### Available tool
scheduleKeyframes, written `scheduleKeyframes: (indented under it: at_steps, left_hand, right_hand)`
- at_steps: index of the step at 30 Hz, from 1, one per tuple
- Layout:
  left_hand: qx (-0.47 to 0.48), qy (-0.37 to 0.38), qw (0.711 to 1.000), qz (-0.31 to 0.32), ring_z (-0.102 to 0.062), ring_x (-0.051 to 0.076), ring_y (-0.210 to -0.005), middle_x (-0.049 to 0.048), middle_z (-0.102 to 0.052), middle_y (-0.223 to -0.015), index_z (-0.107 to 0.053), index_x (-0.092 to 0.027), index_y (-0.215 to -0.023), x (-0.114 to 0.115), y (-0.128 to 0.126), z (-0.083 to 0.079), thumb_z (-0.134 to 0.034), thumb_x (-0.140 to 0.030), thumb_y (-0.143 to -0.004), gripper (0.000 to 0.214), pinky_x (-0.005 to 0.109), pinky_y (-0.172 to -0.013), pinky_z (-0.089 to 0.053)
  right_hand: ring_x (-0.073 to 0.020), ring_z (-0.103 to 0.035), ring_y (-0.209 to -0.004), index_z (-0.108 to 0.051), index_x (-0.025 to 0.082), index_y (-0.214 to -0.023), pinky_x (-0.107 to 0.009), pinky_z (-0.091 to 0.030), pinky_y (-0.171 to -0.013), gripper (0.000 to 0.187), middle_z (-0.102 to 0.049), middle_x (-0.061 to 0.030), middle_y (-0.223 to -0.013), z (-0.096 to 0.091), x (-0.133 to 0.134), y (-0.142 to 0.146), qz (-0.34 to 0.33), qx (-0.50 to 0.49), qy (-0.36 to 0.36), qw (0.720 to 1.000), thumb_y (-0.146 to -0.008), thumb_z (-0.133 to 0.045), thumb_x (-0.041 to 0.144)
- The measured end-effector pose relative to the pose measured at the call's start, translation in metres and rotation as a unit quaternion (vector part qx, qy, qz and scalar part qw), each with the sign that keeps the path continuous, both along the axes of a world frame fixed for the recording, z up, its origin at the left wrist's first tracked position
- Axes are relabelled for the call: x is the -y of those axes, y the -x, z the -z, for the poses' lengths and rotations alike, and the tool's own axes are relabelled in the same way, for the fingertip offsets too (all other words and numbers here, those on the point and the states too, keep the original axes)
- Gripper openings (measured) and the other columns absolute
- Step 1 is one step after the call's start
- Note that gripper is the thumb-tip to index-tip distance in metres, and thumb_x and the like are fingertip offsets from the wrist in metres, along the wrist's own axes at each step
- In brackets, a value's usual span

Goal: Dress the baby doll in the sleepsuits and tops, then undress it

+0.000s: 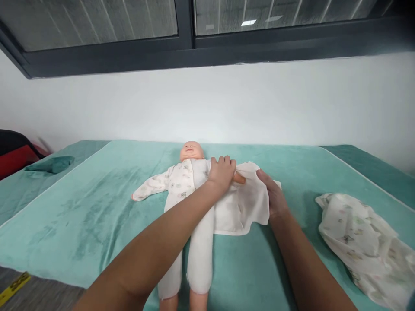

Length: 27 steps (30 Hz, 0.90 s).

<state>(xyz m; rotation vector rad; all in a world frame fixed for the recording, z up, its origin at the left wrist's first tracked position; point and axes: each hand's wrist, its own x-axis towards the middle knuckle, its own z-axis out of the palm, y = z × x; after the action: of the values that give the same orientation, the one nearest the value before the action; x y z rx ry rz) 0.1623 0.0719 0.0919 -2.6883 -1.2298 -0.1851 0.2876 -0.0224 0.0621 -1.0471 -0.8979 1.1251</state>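
Note:
A baby doll (191, 150) lies on its back, dressed in white trousers (201, 255) and a white printed baby shirt (180, 185). Its arm on the left is in the sleeve, stretched out sideways. My left hand (223, 173) is closed over the shirt at the doll's shoulder on the right. The shirt's open half (246, 207) spreads out on that side, its paler inner face showing. My right hand (272, 196) grips this fabric near its outer edge, thumb on top. The doll's other arm is mostly hidden by my left hand and the cloth.
A crumpled white printed cloth (359, 246) lies at the right on the green bed cover (97, 216). A red and black bag (16, 153) stands at the far left, near a folded green cloth (50, 165). Behind the bed rises a white wall (207, 103) under a dark window frame.

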Motion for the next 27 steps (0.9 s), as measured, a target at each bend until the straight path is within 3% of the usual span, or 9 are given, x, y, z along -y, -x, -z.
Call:
scheduleKeyframes:
  at_steps: [4, 7, 10, 12, 14, 16, 20, 24, 27]
  left_hand:
    - [0.075, 0.07, 0.995, -0.015, -0.054, 0.033, -0.116, 0.0177, -0.057, -0.126, -0.051, -0.014, -0.121, -0.006, -0.002, 0.003, -0.067, -0.038, -0.082, 0.048, 0.055, -0.102, -0.035]
    - [0.128, 0.155, 0.98, 0.007, -0.059, 0.029, -0.111, 0.0093, -0.065, -0.118, -0.054, -0.02, -0.116, -0.012, 0.004, -0.003, -0.069, -0.042, -0.077, 0.047, 0.059, -0.109, -0.031]
    - [0.191, 0.203, 0.959, 0.052, -0.063, 0.018, -0.103, 0.0015, -0.07, -0.111, -0.058, -0.023, -0.108, -0.011, 0.013, -0.012, -0.051, -0.026, -0.086, 0.023, 0.042, -0.105, -0.042]
    - [0.302, 0.234, 0.922, 0.07, -0.064, 0.015, -0.096, 0.0034, -0.071, -0.105, -0.06, -0.018, -0.1, -0.009, 0.022, -0.02, -0.041, -0.016, -0.084, 0.025, 0.032, -0.092, -0.049]
    - [0.412, 0.252, 0.872, 0.08, -0.064, 0.015, -0.088, 0.0046, -0.071, -0.096, -0.06, -0.016, -0.09, -0.006, 0.034, -0.028, -0.04, -0.01, -0.077, 0.024, 0.028, -0.082, -0.051]
    - [0.458, 0.235, 0.854, 0.073, -0.062, 0.015, -0.085, 0.0029, -0.069, -0.089, -0.059, -0.016, -0.08, -0.008, 0.049, -0.036, -0.043, -0.006, -0.069, 0.023, 0.028, -0.079, -0.05]
    - [0.479, 0.161, 0.862, 0.015, -0.06, 0.015, -0.084, 0.0014, -0.067, -0.085, -0.057, -0.018, -0.073, -0.02, 0.087, -0.042, -0.045, -0.003, -0.063, 0.021, 0.03, -0.08, -0.05]
    - [0.459, 0.116, 0.88, -0.048, -0.059, 0.017, -0.088, 0.0022, -0.064, -0.086, -0.055, -0.019, -0.072, -0.027, 0.119, -0.027, -0.05, -0.008, -0.072, 0.013, 0.034, -0.086, -0.049]
    - [0.453, 0.069, 0.886, -0.074, -0.059, 0.019, -0.096, 0.004, -0.063, -0.092, -0.057, -0.02, -0.078, -0.017, 0.134, -0.01, -0.05, -0.012, -0.08, 0.011, 0.036, -0.091, -0.048]
  right_hand:
    - [-0.0279, -0.069, -0.094, -0.057, 0.025, -0.13, -0.042, -0.055, -0.08, 0.057, -0.073, -0.0058, -0.102, -0.001, 0.004, 0.003, -0.059, 0.022, -0.017, 0.998, -0.082, -0.065, 0.055]
    - [-0.0245, -0.069, -0.083, -0.055, 0.028, -0.132, -0.036, -0.055, -0.07, 0.065, -0.072, -0.0044, -0.1, 0.002, 0.006, 0.002, -0.13, -0.02, -0.025, 0.991, -0.073, -0.077, 0.046]
    - [-0.02, -0.066, -0.08, -0.057, 0.028, -0.131, -0.033, -0.053, -0.071, 0.067, -0.07, -0.0021, -0.097, 0.008, 0.006, 0.006, -0.173, -0.021, -0.013, 0.985, -0.069, -0.083, 0.035]
    - [-0.0188, -0.065, -0.088, -0.06, 0.028, -0.129, -0.033, -0.052, -0.08, 0.068, -0.069, -0.001, -0.098, 0.011, 0.007, 0.011, -0.187, -0.006, -0.002, 0.982, -0.066, -0.085, 0.03]
    - [-0.0191, -0.063, -0.096, -0.062, 0.028, -0.127, -0.034, -0.05, -0.087, 0.069, -0.068, -0.0011, -0.102, 0.013, 0.007, 0.016, -0.204, 0.006, -0.001, 0.979, -0.063, -0.087, 0.029]
    - [-0.0196, -0.062, -0.097, -0.062, 0.028, -0.128, -0.034, -0.049, -0.087, 0.069, -0.068, -0.0026, -0.104, 0.012, 0.008, 0.019, -0.246, 0.005, -0.016, 0.969, -0.064, -0.086, 0.03]
    - [-0.0188, -0.063, -0.087, -0.061, 0.029, -0.132, -0.035, -0.05, -0.08, 0.066, -0.068, -0.006, -0.112, 0.009, 0.009, 0.018, -0.356, -0.01, -0.068, 0.932, -0.069, -0.083, 0.032]
    - [-0.0219, -0.065, -0.088, -0.062, 0.027, -0.131, -0.04, -0.051, -0.082, 0.061, -0.069, -0.0096, -0.114, 0.01, 0.009, 0.017, -0.407, 0.021, -0.07, 0.91, -0.073, -0.08, 0.035]
    - [-0.022, -0.065, -0.09, -0.061, 0.024, -0.131, -0.04, -0.052, -0.081, 0.058, -0.068, -0.011, -0.115, 0.013, 0.008, 0.019, -0.395, 0.046, -0.063, 0.915, -0.077, -0.077, 0.037]
